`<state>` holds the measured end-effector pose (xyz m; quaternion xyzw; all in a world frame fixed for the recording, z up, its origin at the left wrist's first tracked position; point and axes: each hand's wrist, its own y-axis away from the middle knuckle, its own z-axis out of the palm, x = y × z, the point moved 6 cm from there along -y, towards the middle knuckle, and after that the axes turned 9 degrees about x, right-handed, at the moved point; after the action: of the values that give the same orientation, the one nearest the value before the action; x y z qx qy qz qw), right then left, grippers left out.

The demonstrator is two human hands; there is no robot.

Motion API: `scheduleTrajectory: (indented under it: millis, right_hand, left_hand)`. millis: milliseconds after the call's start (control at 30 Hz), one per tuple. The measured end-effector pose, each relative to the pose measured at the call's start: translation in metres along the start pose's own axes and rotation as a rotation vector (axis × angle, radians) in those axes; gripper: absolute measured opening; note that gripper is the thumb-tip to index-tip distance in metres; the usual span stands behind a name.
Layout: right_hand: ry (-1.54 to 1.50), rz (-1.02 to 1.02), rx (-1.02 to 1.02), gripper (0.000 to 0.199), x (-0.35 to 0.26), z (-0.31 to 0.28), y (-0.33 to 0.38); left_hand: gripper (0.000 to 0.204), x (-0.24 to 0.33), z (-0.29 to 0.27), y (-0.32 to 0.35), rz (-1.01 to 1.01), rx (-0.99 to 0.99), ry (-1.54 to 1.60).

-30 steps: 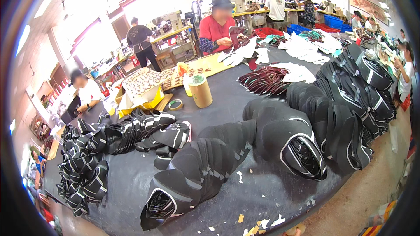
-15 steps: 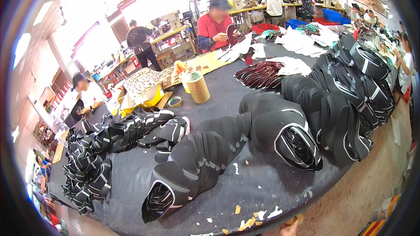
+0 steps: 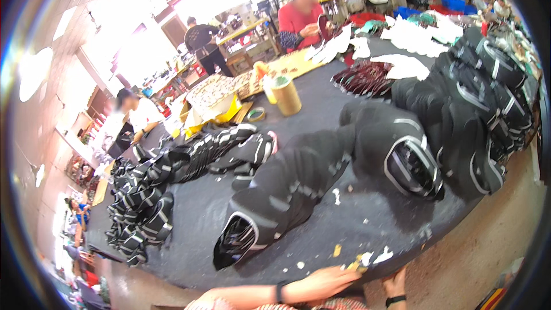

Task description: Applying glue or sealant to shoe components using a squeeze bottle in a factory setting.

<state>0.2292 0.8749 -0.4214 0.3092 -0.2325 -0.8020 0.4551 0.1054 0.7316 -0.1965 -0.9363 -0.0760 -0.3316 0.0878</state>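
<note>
My left hand (image 3: pixel 327 282), with a dark band at the wrist, reaches along the table's near edge. Its fingers stretch out over small yellow and white scraps (image 3: pixel 367 257) and look open. Just past the edge, my right hand (image 3: pixel 394 284) is held low with fingers apart, cupped upward; its palm is partly hidden, and that wrist too has a dark band. Beyond my hands lies a row of nested black fabric pieces with grey trim (image 3: pixel 287 183), its open end toward me. A second black stack (image 3: pixel 396 155) lies to its right.
Smaller black strapped pieces (image 3: pixel 143 212) heap at left. A brown cylinder (image 3: pixel 286 96), a tape roll (image 3: pixel 256 114) and a yellow box (image 3: pixel 221 112) stand farther back. Large black piles (image 3: pixel 476 97) fill the right. Across the table (image 3: pixel 195 235), a person in red (image 3: pixel 298 20) handles a dark red piece.
My left hand has come into view from the lower edge, over the scraps. The right hand now shows more fully, beside the edge. The whole view has shifted, with the table lying farther right.
</note>
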Motion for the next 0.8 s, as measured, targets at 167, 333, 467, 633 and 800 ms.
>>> scheduleTrajectory:
  millis: [167, 333, 467, 633, 800]
  right_hand:
    - [-0.022, 0.001, -0.004, 0.052, -0.005, 0.002, 0.006]
    - [-0.082, 0.033, -0.033, 0.049, 0.008, -0.009, 0.007]
    - [-0.064, 0.031, -0.035, 0.045, 0.006, 0.001, 0.015]
    - [-0.035, -0.012, -0.068, 0.042, -0.009, 0.020, 0.019]
    - [0.007, 0.084, -0.099, 0.039, 0.005, 0.038, 0.012]
  left_hand:
    - [0.041, 0.025, 0.038, -0.042, 0.154, 0.035, -0.313]
    - [0.044, 0.032, 0.049, -0.041, 0.250, 0.015, -0.479]
    - [0.030, 0.036, 0.055, -0.039, 0.236, 0.001, -0.532]
    - [0.009, 0.042, 0.065, -0.054, 0.341, -0.008, -0.600]
    - [0.009, 0.028, 0.055, -0.049, 0.180, -0.109, -0.473]
